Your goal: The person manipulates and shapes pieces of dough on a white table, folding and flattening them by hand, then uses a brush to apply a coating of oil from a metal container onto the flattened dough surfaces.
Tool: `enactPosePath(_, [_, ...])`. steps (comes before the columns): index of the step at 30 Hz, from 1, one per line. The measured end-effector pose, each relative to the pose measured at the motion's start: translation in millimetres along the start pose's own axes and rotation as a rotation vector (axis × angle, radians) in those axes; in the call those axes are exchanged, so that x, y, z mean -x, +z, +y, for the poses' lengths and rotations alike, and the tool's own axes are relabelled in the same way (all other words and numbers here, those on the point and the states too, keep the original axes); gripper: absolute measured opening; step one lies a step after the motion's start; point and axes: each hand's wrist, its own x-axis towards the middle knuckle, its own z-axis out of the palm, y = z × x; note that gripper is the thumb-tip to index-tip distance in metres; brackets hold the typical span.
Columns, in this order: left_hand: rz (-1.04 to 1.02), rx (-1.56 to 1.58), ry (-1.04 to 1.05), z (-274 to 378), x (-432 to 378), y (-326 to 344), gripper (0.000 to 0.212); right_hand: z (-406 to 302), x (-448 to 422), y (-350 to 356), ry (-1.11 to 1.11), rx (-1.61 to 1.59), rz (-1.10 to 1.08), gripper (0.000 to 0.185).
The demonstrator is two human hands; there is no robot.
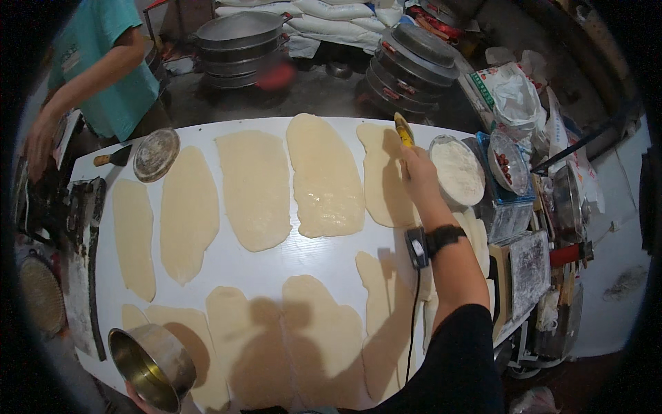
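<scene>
My right hand (418,166) grips the yellow handle of a brush (403,129), whose tip points away from me over the far edge of the table. Beneath and beside it lies a flat dough sheet (380,176). At the lower left, part of my left hand (135,398) shows against a steel pot (178,357) that is tilted and holds yellow oil (150,375). Several rolled dough sheets lie in two rows on the white table (253,269). One far sheet (328,191) has a glossy, wet lower part.
A bowl of flour (457,168) stands right of my hand, near a bowl of red dates (509,163). A scraper (114,157) and a round floury lid (156,154) lie far left. Stacked steamers (240,49) stand beyond the table. A co-worker's arm (88,83) reaches down at upper left.
</scene>
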Motion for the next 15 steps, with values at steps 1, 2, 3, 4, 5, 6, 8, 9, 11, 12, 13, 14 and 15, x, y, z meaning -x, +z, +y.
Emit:
enactPosePath(1, [0.1,0.028,0.021,-2,2,2,0.053,-2,0,9,0.032,-0.042,0.066,0.021])
enactPosePath(2, [0.197,0.057,0.042,-3,2,3,0.053,-7,1,20,0.066,-0.081,0.132,0.021])
enactPosePath(3, [0.16,-0.159,0.132,-8,2,-5,0.052,-13,0,29,0.1,-0.119,0.199,0.021])
enactPosePath(4, [0.121,-0.374,0.224,-14,3,-14,0.051,-17,-4,33,0.152,-0.13,0.173,0.019])
enactPosePath(5, [0.102,-0.444,0.249,-16,4,-23,0.051,-20,-10,34,0.206,-0.139,0.148,0.018])
enactPosePath(6, [0.089,-0.515,0.277,-17,4,-27,0.051,-26,-13,37,0.26,-0.151,0.117,0.017])
enactPosePath(8, [0.103,-0.41,0.217,-14,8,-31,0.056,-50,-13,38,0.165,-0.212,0.123,0.017])
enactPosePath(9, [0.099,-0.374,0.188,-15,7,-35,0.06,-56,-13,35,0.116,-0.229,0.132,0.017])
enactPosePath(11, [0.07,-0.404,0.151,-12,4,-65,0.077,-54,-10,30,0.086,-0.232,0.027,0.016])
enactPosePath(12, [-0.029,-0.682,0.33,-11,0,-65,0.075,-55,-9,26,0.07,-0.235,-0.025,0.016])
enactPosePath(13, [-0.133,-0.957,0.512,-10,-4,-65,0.073,-55,-8,22,0.055,-0.237,-0.077,0.017])
enactPosePath(14, [-0.136,-0.946,0.523,-10,-5,-65,0.071,-47,-4,18,0.046,-0.19,-0.202,0.02])
enactPosePath(15, [-0.135,-0.932,0.535,-11,-5,-63,0.07,-42,-1,9,-0.002,-0.181,-0.236,0.021])
